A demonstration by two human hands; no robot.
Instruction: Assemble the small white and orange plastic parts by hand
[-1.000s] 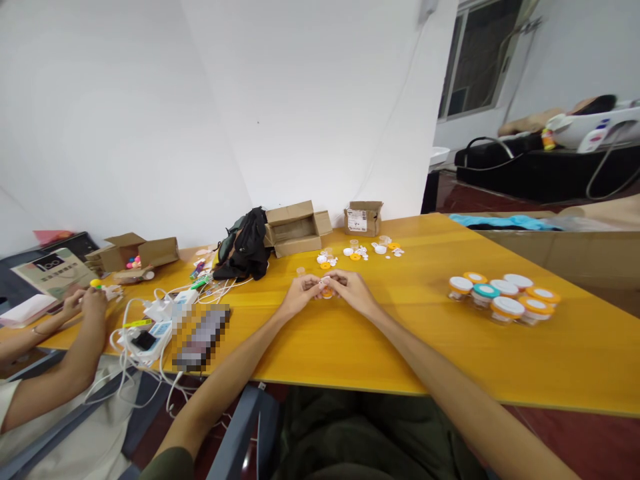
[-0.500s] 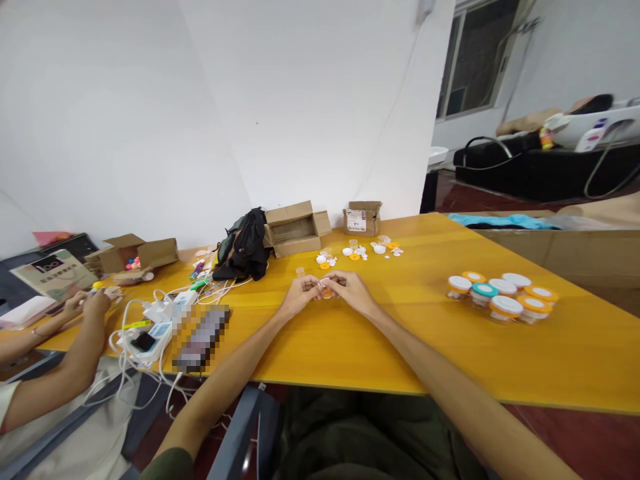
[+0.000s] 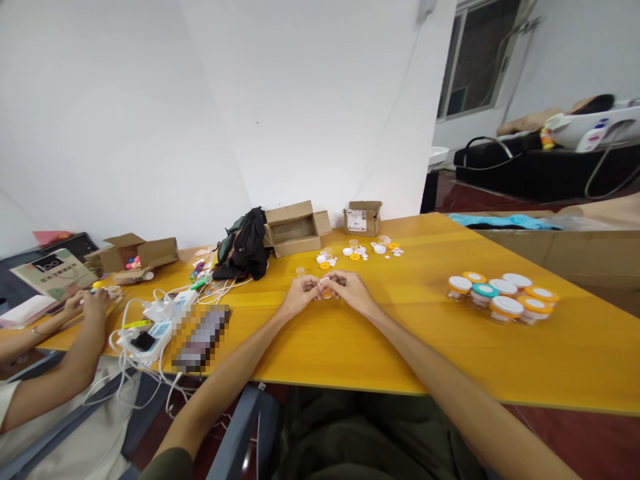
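Over the middle of the table, my left hand (image 3: 301,295) and my right hand (image 3: 349,291) meet fingertip to fingertip. Both are closed on one small white-and-orange lid (image 3: 326,291), partly covered by the fingers. Just beyond my left hand stands a small clear plastic jar (image 3: 300,272). Farther back lie three loose groups of parts: white and orange rings, small white pieces and clear cups, among them an orange ring (image 3: 325,265) and a white lid (image 3: 379,249). To the right, several lidded clear jars (image 3: 506,307) stand bunched together with white, orange and teal tops.
Open cardboard boxes (image 3: 295,230) and a black backpack (image 3: 246,247) stand along the wall. Left of my arm are a power strip with white cables (image 3: 159,333) and a blurred-out phone (image 3: 203,339). At the far left a co-worker's hands (image 3: 95,301) handle small items.
My hands stay in place. Between my fingertips the white part of the lid shows a little more now. The co-worker's hands have shifted slightly.
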